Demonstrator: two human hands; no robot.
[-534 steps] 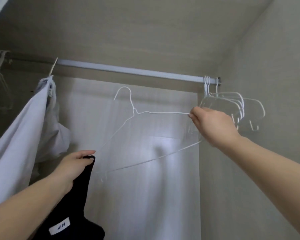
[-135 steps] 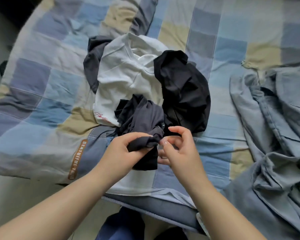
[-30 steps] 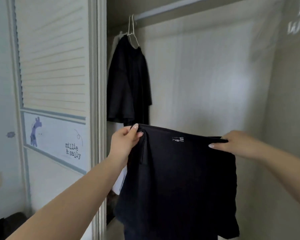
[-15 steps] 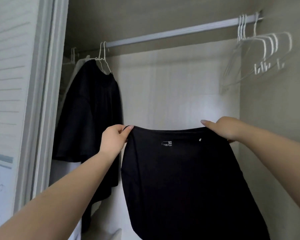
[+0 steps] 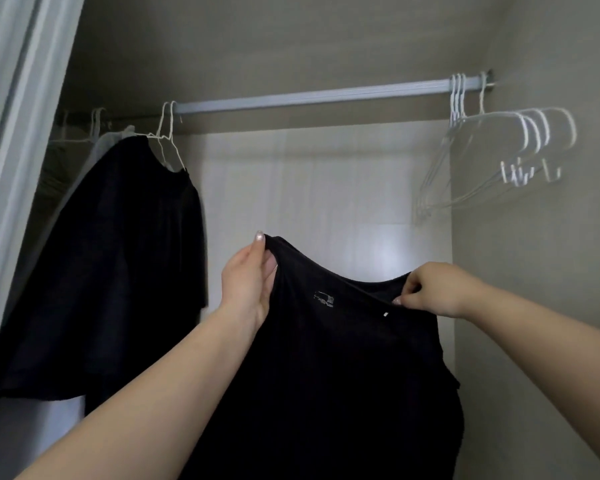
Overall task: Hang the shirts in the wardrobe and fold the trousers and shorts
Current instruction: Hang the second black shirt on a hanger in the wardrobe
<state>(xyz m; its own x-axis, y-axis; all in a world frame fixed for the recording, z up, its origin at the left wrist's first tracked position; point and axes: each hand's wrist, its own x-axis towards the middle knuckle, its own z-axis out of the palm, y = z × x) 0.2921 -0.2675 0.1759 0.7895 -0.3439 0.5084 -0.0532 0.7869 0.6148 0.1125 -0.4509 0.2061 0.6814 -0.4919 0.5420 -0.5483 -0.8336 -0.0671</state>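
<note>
**Black shirt held up at the open wardrobe**

The wardrobe (image 5: 326,39) stands open, its rail (image 5: 309,97) running across the top. A dark shirt (image 5: 118,271) hangs at the left. In front, a black shirt (image 5: 333,382) is stretched by its top edge: the left hand (image 5: 250,282) and the right hand (image 5: 433,289) each pinch a corner. Empty white hangers (image 5: 499,157) cluster at the rail's right end.

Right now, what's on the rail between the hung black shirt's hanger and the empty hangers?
Nothing: the head view shows the rail bare between the hung black shirt and the empty hangers.
</note>
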